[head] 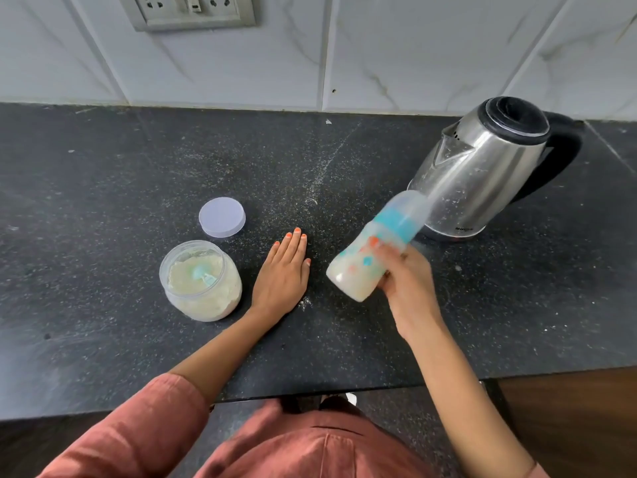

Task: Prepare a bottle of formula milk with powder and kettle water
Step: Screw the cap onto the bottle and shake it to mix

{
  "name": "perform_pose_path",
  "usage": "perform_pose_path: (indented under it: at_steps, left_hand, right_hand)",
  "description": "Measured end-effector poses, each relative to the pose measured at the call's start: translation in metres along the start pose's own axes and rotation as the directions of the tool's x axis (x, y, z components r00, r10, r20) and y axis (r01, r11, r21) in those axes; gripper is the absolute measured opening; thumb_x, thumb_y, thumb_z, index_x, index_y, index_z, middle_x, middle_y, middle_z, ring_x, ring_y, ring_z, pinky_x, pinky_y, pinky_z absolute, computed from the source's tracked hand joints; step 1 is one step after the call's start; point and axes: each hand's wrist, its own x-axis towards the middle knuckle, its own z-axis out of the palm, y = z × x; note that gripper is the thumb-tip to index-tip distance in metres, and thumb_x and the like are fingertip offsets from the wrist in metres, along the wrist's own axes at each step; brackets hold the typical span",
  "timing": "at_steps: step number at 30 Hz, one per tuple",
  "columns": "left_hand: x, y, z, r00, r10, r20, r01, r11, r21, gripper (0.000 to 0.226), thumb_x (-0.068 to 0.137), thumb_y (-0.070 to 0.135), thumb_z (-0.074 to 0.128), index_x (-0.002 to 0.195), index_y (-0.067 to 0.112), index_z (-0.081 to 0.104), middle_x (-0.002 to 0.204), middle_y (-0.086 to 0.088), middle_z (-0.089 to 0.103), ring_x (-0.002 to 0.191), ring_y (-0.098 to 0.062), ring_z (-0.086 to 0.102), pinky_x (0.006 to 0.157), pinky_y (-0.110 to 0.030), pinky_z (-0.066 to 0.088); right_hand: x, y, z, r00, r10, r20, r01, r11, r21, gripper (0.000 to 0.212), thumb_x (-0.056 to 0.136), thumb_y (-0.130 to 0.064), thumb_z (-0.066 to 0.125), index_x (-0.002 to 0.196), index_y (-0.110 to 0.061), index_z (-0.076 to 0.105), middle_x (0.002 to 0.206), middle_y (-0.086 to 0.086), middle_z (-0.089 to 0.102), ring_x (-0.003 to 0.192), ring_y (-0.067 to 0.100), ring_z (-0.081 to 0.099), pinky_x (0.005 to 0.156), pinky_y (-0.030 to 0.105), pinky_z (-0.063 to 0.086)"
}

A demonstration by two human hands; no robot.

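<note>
**A:** Where is the bottle [372, 250] found?

**B:** It is seen right of centre, lifted clear of the counter [103, 201] and tilted. Its capped top is pointed toward the upper right and its base toward the lower left. It is filled with a pale, milky liquid, and its outline is blurred.

**A:** How is it held?

**B:** It is gripped by the right hand [406, 281], with fingers and thumb curled round its lower body.

**A:** And the left hand [284, 270]?

**B:** It is laid palm down on the counter at the centre, with fingers straight and close together. Nothing is held by it.

**A:** What is placed around it?

**B:** An open jar [201, 281] of cream powder is set just left of that hand, and a turquoise scoop [201, 274] is sunk in the powder. The jar's lid [222, 217] is laid flat on the counter just above the jar, apart from it.

**A:** Where is the kettle [482, 167] stood?

**B:** It is stood at the upper right, its black lid closed and its spout turned left. The bottle's cap is overlapped with its lower body. Whether the two are touching cannot be told.

**A:** Anything else?

**B:** White dust is scattered across the counter. A socket plate [193, 10] is fixed to the tiled wall [413, 46] at the upper left, and a rust-coloured sleeve [138, 436] is seen at the lower left.
</note>
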Motion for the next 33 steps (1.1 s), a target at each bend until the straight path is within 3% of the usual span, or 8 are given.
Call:
perform_pose_path:
  at_steps: [3, 6, 9, 15, 21, 27, 30, 33]
  left_hand:
    - [-0.001, -0.001, 0.001, 1.0, 0.006, -0.008, -0.006, 1.0, 0.008, 0.054, 0.099, 0.035, 0.011, 0.147, 0.01, 0.011, 0.157, -0.004, 0.008, 0.145, -0.017, 0.006, 0.113, -0.026, -0.004]
    - [0.0, -0.001, 0.002, 1.0, 0.012, -0.004, -0.012, 1.0, 0.021, 0.065, 0.092, 0.041, 0.0, 0.147, 0.01, 0.013, 0.156, -0.005, 0.01, 0.145, -0.018, 0.008, 0.113, -0.027, -0.003]
    - [0.0, 0.0, 0.001, 1.0, -0.001, -0.001, 0.001, 1.0, 0.016, 0.052, 0.101, 0.034, 0.013, 0.147, 0.01, 0.01, 0.157, -0.004, 0.007, 0.145, -0.017, 0.005, 0.113, -0.026, -0.005]
    - [-0.001, 0.001, -0.001, 1.0, 0.0, -0.01, 0.0, 1.0, -0.001, 0.051, 0.102, 0.029, 0.021, 0.148, 0.01, 0.009, 0.157, -0.004, 0.006, 0.145, -0.017, 0.004, 0.114, -0.027, -0.004]
    - [0.0, 0.001, -0.001, 1.0, -0.006, -0.001, 0.006, 1.0, -0.023, 0.051, 0.102, 0.028, 0.022, 0.148, 0.011, 0.01, 0.157, -0.003, 0.006, 0.145, -0.017, 0.003, 0.113, -0.026, -0.005]
    - [-0.001, 0.002, -0.002, 1.0, -0.001, -0.016, 0.001, 1.0, -0.006, 0.051, 0.102, 0.029, 0.02, 0.148, 0.01, 0.009, 0.157, -0.004, 0.006, 0.145, -0.016, 0.003, 0.113, -0.025, -0.006]
    - [-0.001, 0.001, -0.001, 1.0, 0.0, -0.011, 0.0, 1.0, -0.008, 0.051, 0.102, 0.029, 0.022, 0.147, 0.01, 0.01, 0.157, -0.004, 0.006, 0.145, -0.017, 0.004, 0.114, -0.026, -0.004]
    - [-0.001, 0.001, -0.001, 1.0, -0.007, -0.007, 0.007, 1.0, -0.016, 0.051, 0.102, 0.028, 0.023, 0.147, 0.01, 0.011, 0.157, -0.004, 0.007, 0.145, -0.018, 0.005, 0.113, -0.026, -0.004]
  right_hand:
    - [0.009, -0.004, 0.002, 0.99, -0.045, -0.133, 0.073, 0.975, 0.212, 0.023, 0.085, -0.013, 0.059, 0.108, -0.014, 0.057, 0.096, -0.003, 0.066, 0.085, 0.006, 0.064, 0.076, 0.025, 0.054]
    - [0.0, 0.005, 0.003, 1.0, -0.004, 0.004, 0.004, 0.998, -0.069, 0.019, 0.08, -0.011, 0.064, 0.098, -0.016, 0.061, 0.09, -0.003, 0.067, 0.084, 0.01, 0.064, 0.077, 0.029, 0.053]
    - [-0.009, 0.009, -0.001, 0.99, 0.099, 0.099, -0.069, 0.96, -0.271, 0.015, 0.075, -0.009, 0.069, 0.087, -0.015, 0.065, 0.087, 0.001, 0.07, 0.085, 0.016, 0.065, 0.084, 0.038, 0.052]
    - [0.009, -0.007, -0.001, 0.987, -0.05, -0.156, 0.078, 0.981, 0.178, 0.022, 0.084, -0.014, 0.06, 0.106, -0.015, 0.058, 0.097, -0.002, 0.066, 0.085, 0.006, 0.065, 0.078, 0.027, 0.054]
    - [-0.01, 0.006, 0.002, 0.994, 0.054, 0.092, -0.023, 0.951, -0.31, 0.015, 0.074, -0.009, 0.07, 0.084, -0.019, 0.064, 0.08, -0.005, 0.07, 0.08, 0.011, 0.066, 0.077, 0.03, 0.054]
    - [0.012, -0.002, -0.002, 0.989, -0.047, -0.141, 0.069, 0.986, 0.153, 0.036, 0.083, -0.014, 0.062, 0.117, -0.01, 0.055, 0.101, 0.0, 0.066, 0.09, 0.009, 0.065, 0.077, 0.026, 0.055]
    - [0.003, 0.005, 0.0, 0.999, -0.043, -0.01, 0.042, 0.992, -0.12, 0.03, 0.078, -0.01, 0.068, 0.107, -0.012, 0.06, 0.095, -0.001, 0.068, 0.089, 0.011, 0.065, 0.083, 0.031, 0.054]
    - [-0.009, 0.009, -0.002, 0.987, 0.047, 0.153, 0.012, 0.932, -0.361, 0.024, 0.072, -0.006, 0.073, 0.09, -0.019, 0.064, 0.08, -0.006, 0.07, 0.076, 0.004, 0.066, 0.07, 0.021, 0.052]
